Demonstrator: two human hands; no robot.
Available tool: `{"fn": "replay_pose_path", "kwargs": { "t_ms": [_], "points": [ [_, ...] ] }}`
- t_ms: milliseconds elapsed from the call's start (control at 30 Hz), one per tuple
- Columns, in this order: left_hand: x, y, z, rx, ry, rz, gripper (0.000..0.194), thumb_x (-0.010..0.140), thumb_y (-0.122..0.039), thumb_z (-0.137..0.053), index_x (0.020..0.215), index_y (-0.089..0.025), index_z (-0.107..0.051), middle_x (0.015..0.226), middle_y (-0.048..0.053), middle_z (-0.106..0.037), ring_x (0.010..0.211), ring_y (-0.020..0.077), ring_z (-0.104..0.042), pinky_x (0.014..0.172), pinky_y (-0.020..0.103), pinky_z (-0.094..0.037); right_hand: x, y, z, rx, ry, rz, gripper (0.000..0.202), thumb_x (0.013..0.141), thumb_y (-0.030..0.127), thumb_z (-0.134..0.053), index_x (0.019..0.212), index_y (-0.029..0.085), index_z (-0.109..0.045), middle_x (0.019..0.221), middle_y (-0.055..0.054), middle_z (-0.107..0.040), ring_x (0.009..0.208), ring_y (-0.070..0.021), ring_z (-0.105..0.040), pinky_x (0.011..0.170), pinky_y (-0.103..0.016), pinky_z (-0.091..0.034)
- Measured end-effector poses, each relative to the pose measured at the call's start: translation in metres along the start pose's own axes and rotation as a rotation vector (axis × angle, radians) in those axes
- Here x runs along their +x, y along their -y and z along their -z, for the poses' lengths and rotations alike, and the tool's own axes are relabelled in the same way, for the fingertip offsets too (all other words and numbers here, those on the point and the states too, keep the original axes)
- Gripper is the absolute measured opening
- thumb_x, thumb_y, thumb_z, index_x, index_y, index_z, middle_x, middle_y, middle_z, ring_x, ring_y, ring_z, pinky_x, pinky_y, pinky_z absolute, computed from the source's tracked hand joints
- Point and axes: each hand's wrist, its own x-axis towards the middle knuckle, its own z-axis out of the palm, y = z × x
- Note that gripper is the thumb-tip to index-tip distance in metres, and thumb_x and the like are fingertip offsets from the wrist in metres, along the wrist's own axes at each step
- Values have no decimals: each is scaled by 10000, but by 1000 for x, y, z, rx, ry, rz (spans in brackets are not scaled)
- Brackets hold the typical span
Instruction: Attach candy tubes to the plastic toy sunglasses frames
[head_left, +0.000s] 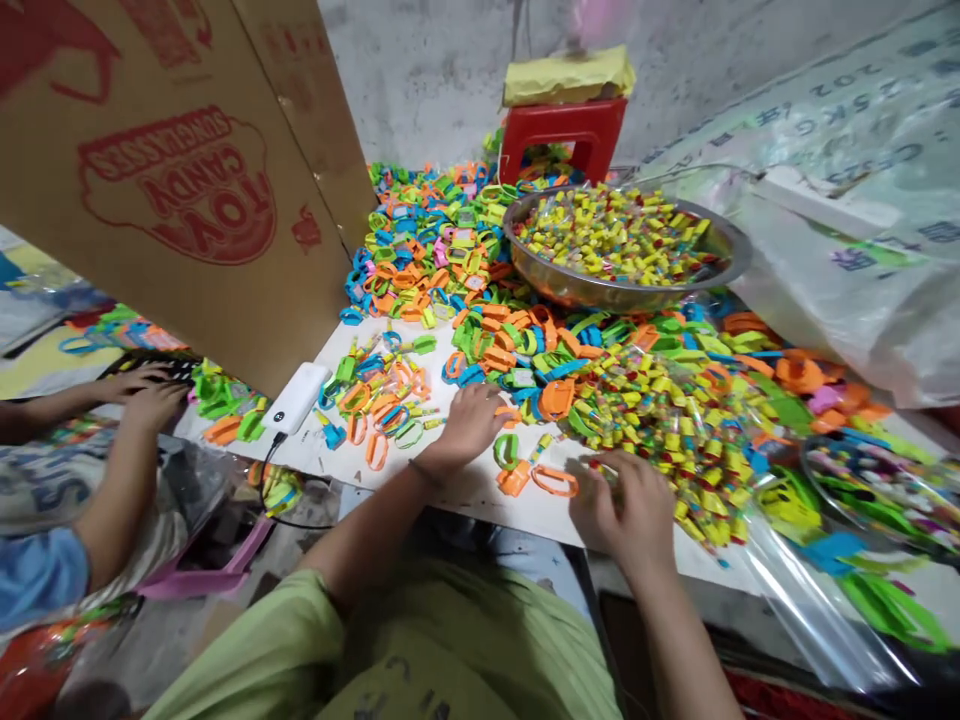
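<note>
My left hand [474, 422] is over the white table surface, its fingers curled onto an orange plastic piece [509, 414] beside the pile of toy watches [491, 335]. At the near edge of the yellow wrapped candy heap [667, 430] is my right hand [637, 505], with thumb and fingers apart and nothing clearly held. Between my hands lie a green band [507, 451], an orange watch piece [514, 479], an orange loop [555, 481] and a small yellow candy tube [541, 447]. Left of my left hand, mixed watches and candy tubes [382, 395] are spread out.
A metal basin [622, 290] of yellow candies stands behind, near a red stool [562, 125]. A large cardboard box [225, 180] and a white power bank [297, 398] are left. Clear plastic film [825, 610] lies right. Another person's hands [150, 395] are at far left.
</note>
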Motion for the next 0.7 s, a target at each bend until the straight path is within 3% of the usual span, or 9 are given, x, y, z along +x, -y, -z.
{"fn": "replay_pose_path", "kwargs": {
  "t_ms": [100,233,333,400,533,700],
  "points": [
    [-18,1,10,-213,37,4,143,915,-316,-581,907,-175,-609,1084,92,-631,1032,224,-572,924,349,-445,-9,2,2,363,-54,-83,209,969,363,-465,1044,206,-581,1054,-116,-671,1013,-270,-626,866,-420,-475],
    [-58,-8,23,-603,8,193,248,821,-380,-691,873,-193,-537,821,6,-582,760,162,-567,713,286,-463,-22,39,8,620,-27,-228,199,977,383,-482,1032,226,-592,926,-67,-671,850,-216,-650,753,-340,-515],
    [-90,-16,29,-913,14,243,435,738,-401,-777,1040,-198,-538,975,33,-616,909,180,-597,801,290,-481,-25,76,8,753,80,-180,169,988,337,-468,1044,238,-592,926,-51,-669,843,-196,-647,740,-308,-522],
    [-107,-19,32,-1047,80,298,497,751,-374,-779,1149,-215,-528,1087,47,-628,1016,194,-601,878,306,-483,-26,94,5,782,113,-152,104,974,283,-494,1007,242,-584,909,-31,-655,833,-175,-637,742,-285,-519],
    [-125,-26,36,-1071,239,344,412,850,-344,-697,1209,-237,-526,1165,53,-641,1077,202,-606,917,322,-488,-30,108,2,812,154,-135,139,936,207,-535,1064,251,-570,967,-28,-652,866,-160,-639,759,-272,-521],
    [-122,-39,42,-959,232,279,355,884,-352,-654,1191,-233,-522,1187,67,-630,1075,200,-607,909,327,-496,-35,105,2,810,131,-206,159,918,176,-568,1056,254,-559,944,-15,-653,840,-145,-637,744,-253,-516]
  ]
}}
